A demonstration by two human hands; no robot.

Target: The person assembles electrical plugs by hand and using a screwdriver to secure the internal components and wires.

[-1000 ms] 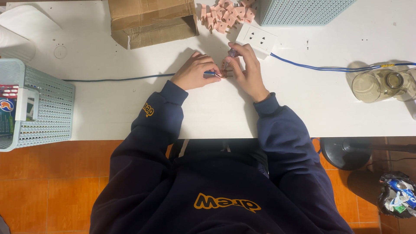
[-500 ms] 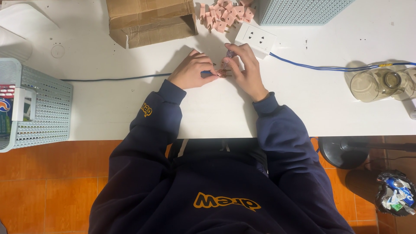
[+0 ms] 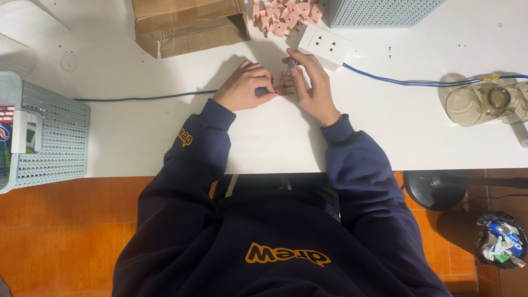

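My left hand (image 3: 245, 86) pinches the end of a dark blue cable (image 3: 143, 98) that runs off to the left across the white table (image 3: 264, 137). My right hand (image 3: 311, 82) holds a thin screwdriver-like tool (image 3: 290, 69) and touches a small pink plug piece (image 3: 281, 91) between both hands. The plug piece is mostly hidden by my fingers. Both hands meet at the middle of the table, just in front of a white socket block (image 3: 328, 47).
A pile of pink plug parts (image 3: 283, 12) lies at the back beside a cardboard box (image 3: 187, 25) and a light blue basket (image 3: 379, 11). A blue cable (image 3: 407, 82) leads right toward a glass jar (image 3: 484, 102). Another light blue basket (image 3: 44, 137) stands at the left edge.
Both hands stay together at the same spot; the fingers shifted slightly around the pink piece.
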